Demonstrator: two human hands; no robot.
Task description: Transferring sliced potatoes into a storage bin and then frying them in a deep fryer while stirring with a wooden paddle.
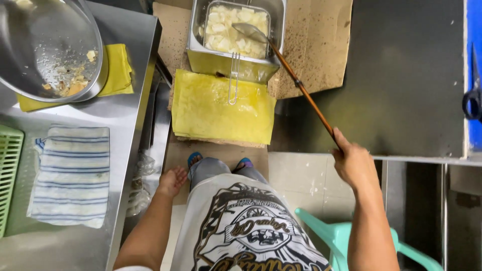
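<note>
My right hand (354, 163) grips the end of a long wooden handle (304, 93) that runs up and left to a metal ladle head (247, 31). The ladle head rests in a wire basket inside a steel fryer pan (208, 59) full of pale cut pieces (228, 27) in oil. My left hand (172, 180) hangs free beside my thigh, fingers loosely apart, holding nothing. It is nearest the edge of the steel table (128, 113).
An oil-soaked yellow paper (221, 108) lies on cardboard (321, 45) in front of the fryer. The steel table carries a large metal bowl (47, 47) with crumbs, a striped cloth (70, 173) and a green basket (9, 170). A teal plastic chair (336, 236) stands behind my legs.
</note>
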